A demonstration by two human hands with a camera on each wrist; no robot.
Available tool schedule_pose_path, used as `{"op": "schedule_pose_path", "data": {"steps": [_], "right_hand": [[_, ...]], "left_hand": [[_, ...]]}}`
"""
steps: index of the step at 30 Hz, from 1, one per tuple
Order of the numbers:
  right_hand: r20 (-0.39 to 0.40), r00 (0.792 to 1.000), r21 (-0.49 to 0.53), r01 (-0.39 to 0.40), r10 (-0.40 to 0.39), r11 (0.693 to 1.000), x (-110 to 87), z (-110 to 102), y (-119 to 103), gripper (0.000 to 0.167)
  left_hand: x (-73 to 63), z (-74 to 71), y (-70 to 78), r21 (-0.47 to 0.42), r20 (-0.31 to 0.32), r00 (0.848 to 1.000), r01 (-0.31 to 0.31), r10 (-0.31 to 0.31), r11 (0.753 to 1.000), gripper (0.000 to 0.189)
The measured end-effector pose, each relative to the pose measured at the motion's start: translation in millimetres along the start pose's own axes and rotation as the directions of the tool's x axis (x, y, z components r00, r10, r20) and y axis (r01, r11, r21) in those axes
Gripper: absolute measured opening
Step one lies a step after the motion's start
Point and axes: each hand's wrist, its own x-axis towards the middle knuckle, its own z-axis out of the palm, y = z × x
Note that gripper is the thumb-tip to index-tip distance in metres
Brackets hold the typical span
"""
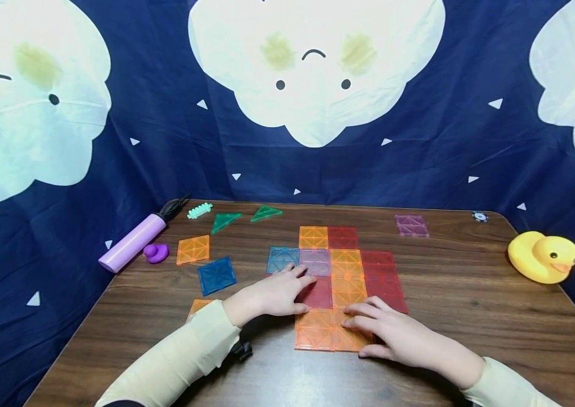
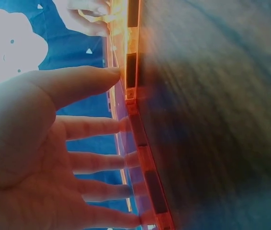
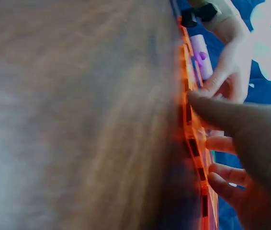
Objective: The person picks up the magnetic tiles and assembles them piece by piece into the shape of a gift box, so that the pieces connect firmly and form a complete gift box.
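Observation:
Translucent square magnetic tiles lie flat and edge to edge on the wooden table: orange tiles [image 1: 347,263], red tiles [image 1: 381,271], a purple tile [image 1: 314,262] and a blue tile [image 1: 282,259]. My left hand [image 1: 278,291] rests on the left part of this patch with fingers spread, partly covering a red tile [image 1: 318,294]. At the front right corner, my right hand [image 1: 401,333] touches the front orange tile [image 1: 349,338] with loosely extended fingers. In the left wrist view, the thumb [image 2: 87,84] and straight fingers meet the tile edges.
Loose at the left are a blue square tile [image 1: 216,276], an orange tile [image 1: 193,250], green triangles [image 1: 266,212], a purple duck [image 1: 156,252] and a lilac hand pump [image 1: 132,243]. A purple tile [image 1: 412,225], a poker chip [image 1: 480,216] and a yellow duck [image 1: 541,257] lie right.

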Motion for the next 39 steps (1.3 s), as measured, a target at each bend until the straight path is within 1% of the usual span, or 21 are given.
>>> {"op": "schedule_pose_path", "data": {"steps": [2,3,4,5,6,7,8,10,11,12,13,14,16,18,20,21,24,28,32,35,39], "right_hand": [[-0.034,0.998,0.039,-0.048,0.05,0.998,1.6,-2,3,0.045],[-0.064,0.994,0.056,-0.087,0.091,0.995,2.1,-4,5,0.045],[-0.098,0.985,0.076,-0.135,0.142,0.988,2.5,-6,8,0.044],[-0.131,0.97,0.097,-0.191,0.203,0.977,2.7,-9,11,0.044],[-0.164,0.949,0.121,-0.252,0.27,0.96,2.7,-12,15,0.045],[-0.188,0.919,0.147,-0.322,0.346,0.935,2.3,-15,19,0.045],[-0.203,0.884,0.171,-0.39,0.42,0.905,1.8,-19,22,0.047],[-0.198,0.808,0.219,-0.515,0.555,0.828,0.2,-24,30,0.05],[-0.185,0.772,0.236,-0.566,0.608,0.79,-1.2,-25,34,0.052],[-0.169,0.741,0.25,-0.606,0.65,0.756,-2.2,-25,37,0.054],[-0.15,0.717,0.261,-0.635,0.681,0.727,-3.0,-25,39,0.056],[-0.138,0.703,0.274,-0.651,0.698,0.708,-3.2,-24,41,0.057],[-0.118,0.689,0.296,-0.663,0.716,0.687,-3.0,-22,43,0.058],[-0.112,0.689,0.32,-0.657,0.716,0.682,-1.6,-19,43,0.058],[-0.114,0.69,0.34,-0.649,0.715,0.681,-0.1,-18,43,0.058],[-0.115,0.686,0.355,-0.647,0.718,0.675,0.5,-17,43,0.058],[-0.109,0.665,0.441,-0.634,0.739,0.635,1.1,-16,44,0.056],[-0.106,0.638,0.554,-0.599,0.762,0.578,1.3,-17,44,0.051],[-0.124,0.607,0.622,-0.569,0.785,0.538,-0.5,-17,46,0.046],[-0.138,0.588,0.704,-0.508,0.797,0.496,-0.6,-18,49,0.043],[-0.158,0.562,0.771,-0.444,0.812,0.457,0.1,-21,51,0.041]], "left_hand": [[-0.8,-0.1,1.1,0.018,-0.012,1.0,-0.002,0.002,1.0,0.066],[-1.4,0.5,2.3,0.035,-0.023,1.0,-0.008,0.009,0.999,0.065],[-2.2,1.6,4.2,0.055,-0.034,0.999,-0.013,0.015,0.998,0.065],[-3.2,3.1,6.9,0.078,-0.046,0.999,-0.018,0.022,0.997,0.064],[-4.9,5.0,10.7,0.105,-0.057,0.998,-0.024,0.03,0.994,0.064],[-6.8,7.0,15.5,0.129,-0.063,0.997,-0.026,0.034,0.991,0.064],[-9.0,8.8,21.2,0.151,-0.064,0.997,-0.03,0.04,0.988,0.064],[-13.7,12.6,34.5,0.184,-0.059,0.997,-0.041,0.053,0.982,0.067],[-15.7,15.4,41.1,0.2,-0.056,0.996,-0.051,0.064,0.978,0.069],[-17.2,18.0,47.4,0.217,-0.055,0.995,-0.066,0.08,0.974,0.07],[-18.3,19.8,53.1,0.227,-0.05,0.994,-0.083,0.097,0.97,0.072],[-19.0,21.4,58.0,0.236,-0.046,0.993,-0.098,0.112,0.967,0.073],[-19.0,23.9,65.1,0.251,-0.049,0.989,-0.123,0.139,0.96,0.076],[-18.0,25.3,69.3,0.262,-0.045,0.988,-0.134,0.15,0.956,0.078],[-17.3,25.3,72.0,0.263,-0.034,0.989,-0.129,0.142,0.956,0.078],[-17.2,25.5,72.9,0.264,-0.032,0.99,-0.125,0.138,0.956,0.078],[-16.1,27.9,74.1,0.279,-0.033,0.99,-0.126,0.141,0.952,0.077],[-15.6,31.5,74.0,0.322,-0.069,0.982,-0.144,0.175,0.936,0.075],[-14.2,33.8,74.8,0.365,-0.093,0.974,-0.159,0.206,0.917,0.072],[-13.0,33.8,75.6,0.373,-0.092,0.974,-0.159,0.207,0.914,0.072],[-11.6,32.1,75.3,0.367,-0.073,0.975,-0.17,0.211,0.915,0.071]]}}
